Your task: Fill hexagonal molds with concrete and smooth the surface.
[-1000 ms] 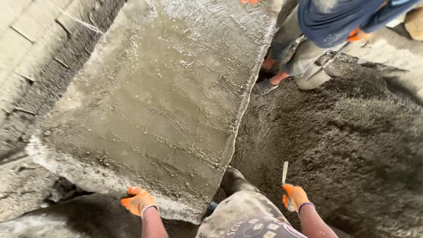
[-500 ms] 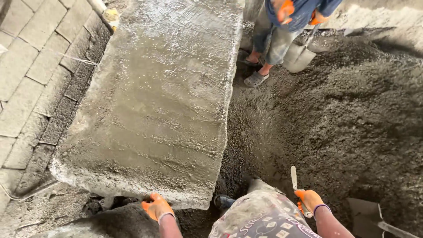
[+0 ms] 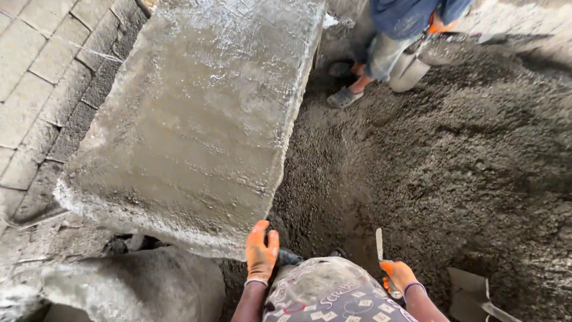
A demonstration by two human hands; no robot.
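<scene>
The slab (image 3: 196, 119), wet and grey, lies between brick paving (image 3: 36, 71) and loose concrete (image 3: 465, 167), with the left hand (image 3: 261, 250) flat and open at its near corner and the right hand (image 3: 398, 276) clamped on a trowel (image 3: 380, 245).

Ahead of you, a co-worker in blue (image 3: 411, 15) stands on the dark gravel heap (image 3: 465, 155) with a metal bucket (image 3: 408, 70), while brick paving (image 3: 42, 65) borders your left.
</scene>
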